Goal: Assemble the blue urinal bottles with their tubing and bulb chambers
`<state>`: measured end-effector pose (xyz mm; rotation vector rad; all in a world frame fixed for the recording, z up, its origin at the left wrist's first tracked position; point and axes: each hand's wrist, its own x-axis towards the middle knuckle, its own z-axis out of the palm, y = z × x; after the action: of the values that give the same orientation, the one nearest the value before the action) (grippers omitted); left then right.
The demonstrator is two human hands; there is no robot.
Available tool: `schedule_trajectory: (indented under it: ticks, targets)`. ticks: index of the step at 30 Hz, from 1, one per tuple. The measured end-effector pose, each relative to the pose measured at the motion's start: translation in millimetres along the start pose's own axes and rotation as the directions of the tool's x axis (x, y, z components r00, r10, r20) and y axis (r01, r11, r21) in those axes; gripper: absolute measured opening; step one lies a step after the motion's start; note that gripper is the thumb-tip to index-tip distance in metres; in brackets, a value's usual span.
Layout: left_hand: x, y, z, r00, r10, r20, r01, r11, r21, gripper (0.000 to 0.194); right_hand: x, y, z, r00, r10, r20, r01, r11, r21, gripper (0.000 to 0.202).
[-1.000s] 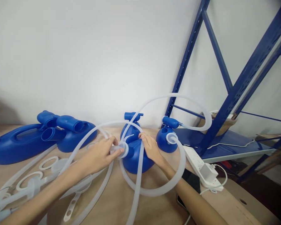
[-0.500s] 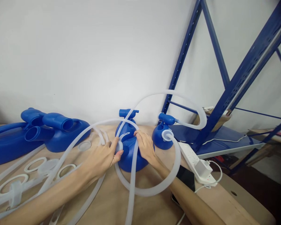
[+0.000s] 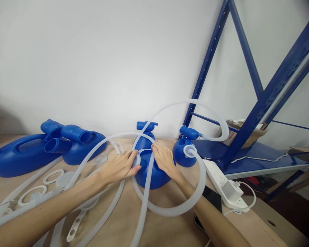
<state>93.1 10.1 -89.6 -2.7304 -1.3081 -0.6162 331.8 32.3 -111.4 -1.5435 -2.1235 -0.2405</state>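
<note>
Translucent white plastic forms the round cap (image 3: 137,160) at the left hand (image 3: 119,166), whose thumb and fingers are parted around its rim, gripping it at the neck of a rounded blue plastic bottle (image 3: 154,180). The right hand (image 3: 165,158) lies over the top of that bottle, fingers close together and bent, fingertips beside the end of a thin white strap (image 3: 145,150); whether they pinch it, I cannot tell. The bottle sits on a light wooden table (image 3: 123,219), between the two forearms.

A translucent ribbed hose (image 3: 146,190) passes in front of the bottle, between the hands, partly hiding it. A thicker ribbed hose (image 3: 201,178) loops around its near side and crosses at the right forearm, running from a second blue bottle (image 3: 179,155) just right of the right hand. Another blue bottle (image 3: 142,141) stands behind the held one.

Farther left are two large blue handled bottles, one long (image 3: 20,157) and one shorter (image 3: 79,154), with white plastic rings (image 3: 32,195) and a white perforated strap (image 3: 76,226) nearer the left forearm. To the right lie a white power strip (image 3: 213,175) with a plug adapter (image 3: 232,190) and a black phone (image 3: 213,199), partly covered by the right forearm. Beyond stands a blue metal rack (image 3: 262,99) holding an open cardboard box (image 3: 247,135).
</note>
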Motion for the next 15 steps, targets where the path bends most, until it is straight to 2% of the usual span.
schedule_trajectory:
  ticks: [3, 6, 8, 10, 13, 15]
  targets:
    - [2, 12, -7.7, 0.998, -0.026, 0.052, 0.018, 0.989, 0.15, 0.05, -1, -3, -2, 1.0, -0.02, 0.009, 0.02, 0.999, -0.025, 0.044]
    - [6, 27, -7.9, 0.978, -0.207, -0.035, 0.209, 0.977, 0.052, 0.052, 0, -8, -4, 0.999, -0.033, 0.024, 0.034, 0.998, -0.05, 0.045]
    - [11, 33, -3.0, 0.953, -0.29, -0.086, 0.285, 0.956, -0.063, 0.057, -1, -9, -4, 0.999, -0.024, 0.031, 0.027, 0.997, -0.071, 0.046]
    - [14, 34, 3.8, 0.944, -0.307, -0.122, 0.294, 0.949, -0.117, 0.057, -2, -10, -3, 0.999, 0.001, 0.032, 0.002, 0.996, -0.092, 0.048]
    - [16, 26, 12.9, 0.95, -0.267, -0.161, 0.254, 0.962, -0.098, 0.047, -4, -9, -1, 0.999, 0.031, 0.024, -0.028, 0.994, -0.11, 0.052]
    - [14, 17, 17.7, 0.962, -0.206, -0.181, 0.192, 0.977, -0.087, 0.04, -3, -9, 0, 1.0, -0.007, 0.027, 0.007, 1.0, -0.017, 0.052]
